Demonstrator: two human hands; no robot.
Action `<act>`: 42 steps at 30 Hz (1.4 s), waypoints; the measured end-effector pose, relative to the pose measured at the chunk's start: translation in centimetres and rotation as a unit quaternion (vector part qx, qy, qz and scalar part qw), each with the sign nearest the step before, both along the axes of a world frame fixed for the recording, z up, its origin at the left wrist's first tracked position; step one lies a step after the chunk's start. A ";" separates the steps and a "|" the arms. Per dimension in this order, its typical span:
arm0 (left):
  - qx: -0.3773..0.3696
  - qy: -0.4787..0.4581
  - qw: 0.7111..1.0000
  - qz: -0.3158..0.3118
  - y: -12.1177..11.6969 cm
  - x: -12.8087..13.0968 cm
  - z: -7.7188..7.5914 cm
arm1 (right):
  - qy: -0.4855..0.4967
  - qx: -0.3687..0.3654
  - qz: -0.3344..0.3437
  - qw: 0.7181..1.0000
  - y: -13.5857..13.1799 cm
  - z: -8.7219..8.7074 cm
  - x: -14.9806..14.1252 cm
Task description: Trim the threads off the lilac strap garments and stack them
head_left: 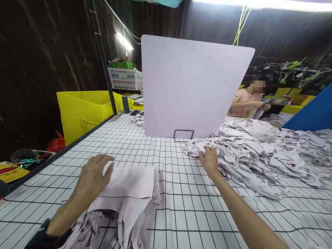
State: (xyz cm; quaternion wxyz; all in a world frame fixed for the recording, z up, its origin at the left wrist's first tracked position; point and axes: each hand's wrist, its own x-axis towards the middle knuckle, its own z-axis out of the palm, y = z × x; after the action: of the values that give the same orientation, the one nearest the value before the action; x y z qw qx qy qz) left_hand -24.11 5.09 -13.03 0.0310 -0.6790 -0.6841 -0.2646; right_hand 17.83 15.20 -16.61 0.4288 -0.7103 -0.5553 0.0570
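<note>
My left hand (94,176) hovers at the left edge of a neat stack of light grey-white fabric pieces (132,181), its fingers apart and nothing in them. Long strap-like ends of these pieces hang down toward me in a loose bunch (90,228). Farther off to the right, my right hand (209,160) has its fingers bent onto a crumpled cloth piece (193,148) at the near left edge of a big loose heap of similar cloth (249,148). The fingertips are partly lost in the folds.
A white board (192,86) stands upright on a wire stand (183,135) across the grid-patterned table (176,214). Yellow bins (83,107) are beyond the left edge. At the back right a person (249,100) handles cloth near a blue panel (311,110).
</note>
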 end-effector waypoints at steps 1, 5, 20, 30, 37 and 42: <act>0.010 -0.023 0.999 -0.039 -0.2 1.9 0.2 | 0.007 -0.008 -0.005 1.000 1.0 0.3 0.8; 0.001 -0.100 0.982 -0.157 -0.8 10.1 1.2 | 0.054 -0.028 -0.003 0.998 2.0 1.5 2.5; -0.019 -0.333 0.800 -0.498 -0.1 26.1 4.8 | 0.298 -0.068 0.317 0.898 -13.5 14.1 3.8; -0.298 -0.603 0.558 -0.486 -4.8 25.0 7.4 | 0.308 -0.141 0.271 0.901 -17.9 14.6 4.2; -0.320 -0.670 0.532 -0.408 -6.0 23.9 6.6 | 0.366 -0.132 0.247 0.887 -20.0 11.6 3.5; -0.307 -0.650 0.552 -0.423 -6.2 23.6 6.4 | 0.286 -0.213 0.318 0.879 -21.4 11.9 3.8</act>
State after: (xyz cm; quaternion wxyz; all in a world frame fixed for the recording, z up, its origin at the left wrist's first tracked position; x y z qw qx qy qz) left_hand -0.54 -1.07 -6.61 -0.7481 -0.5013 -0.1919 -0.3902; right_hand 21.63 -6.24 -4.73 0.3657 -0.5229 -0.5789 0.5076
